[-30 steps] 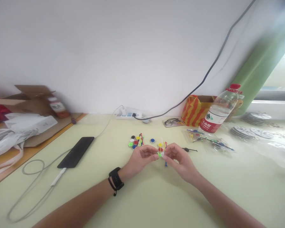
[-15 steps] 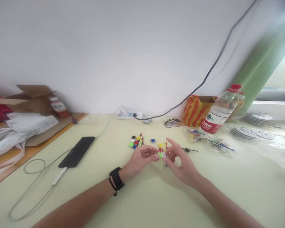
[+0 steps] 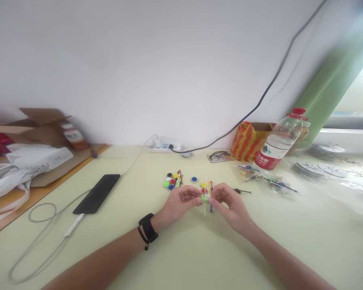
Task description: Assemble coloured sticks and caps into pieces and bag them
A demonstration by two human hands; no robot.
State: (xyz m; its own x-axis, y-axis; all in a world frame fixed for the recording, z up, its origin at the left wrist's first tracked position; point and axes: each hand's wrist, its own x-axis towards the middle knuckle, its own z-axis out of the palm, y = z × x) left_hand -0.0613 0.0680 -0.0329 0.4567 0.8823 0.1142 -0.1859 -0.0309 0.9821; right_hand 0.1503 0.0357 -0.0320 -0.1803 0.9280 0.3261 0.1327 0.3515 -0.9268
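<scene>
My left hand [image 3: 184, 199] pinches a thin, bright green plastic pointer [image 3: 204, 198] between thumb and fingertips. Against it, my right hand [image 3: 231, 204] closes thumb and forefinger on a small white plastic piece [image 3: 207, 197]; the two parts touch or almost touch. How they fit together is too small to make out. Just behind the fingers lie a blue arrow-shaped pointer [image 3: 211, 204], a red disc [image 3: 204, 191] and a yellow disc [image 3: 203, 185]. A lone blue disc [image 3: 194, 179] rests farther back. Beyond my left hand sits a group of coloured discs [image 3: 173, 181] and arrow pointers [image 3: 179, 177].
A black phone [image 3: 97, 193] on a cable lies left. Behind are a power strip [image 3: 165, 148], glasses [image 3: 220, 156] and a striped bag [image 3: 245, 141]. A large water bottle [image 3: 278, 141], small plastic packets [image 3: 275, 183] and stacked white discs [image 3: 308, 169] stand right; a cardboard box [image 3: 45, 129] far left.
My right hand's raised fingers have curled down, and its thumb and forefinger have closed on the white piece. My left hand stays almost still with the green pointer.
</scene>
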